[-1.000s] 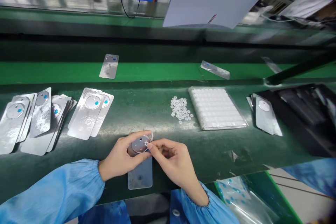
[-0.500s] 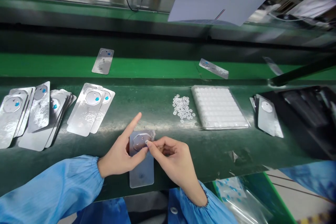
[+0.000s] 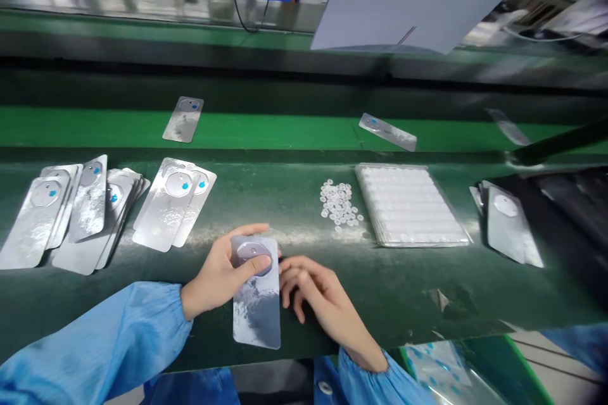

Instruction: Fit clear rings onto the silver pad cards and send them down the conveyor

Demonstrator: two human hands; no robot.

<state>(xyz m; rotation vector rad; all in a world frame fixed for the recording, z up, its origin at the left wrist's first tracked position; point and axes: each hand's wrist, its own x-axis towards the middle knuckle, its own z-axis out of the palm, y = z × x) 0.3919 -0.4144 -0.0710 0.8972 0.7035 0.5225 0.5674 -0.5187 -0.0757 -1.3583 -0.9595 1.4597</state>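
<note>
My left hand (image 3: 223, 272) grips a silver phone back cover (image 3: 256, 304) by its upper end, thumb pressed on the round camera area, fingers behind. The cover stands tilted over the bench's near edge. My right hand (image 3: 313, 294) rests just right of the cover, fingers loosely curled downward, with nothing visible in them. Both arms wear blue sleeves.
Fanned piles of silver covers (image 3: 76, 212) and a smaller pair (image 3: 173, 209) lie at the left. A heap of small white rings (image 3: 339, 202) sits beside a clear tray of parts (image 3: 411, 205). More covers (image 3: 506, 228) lie right. Single covers (image 3: 183, 119) (image 3: 387, 131) ride the green belt.
My right hand has left the cover's camera area and dropped to the right. My left hand has curled its forefinger back and taken the cover with its thumb on the round part.
</note>
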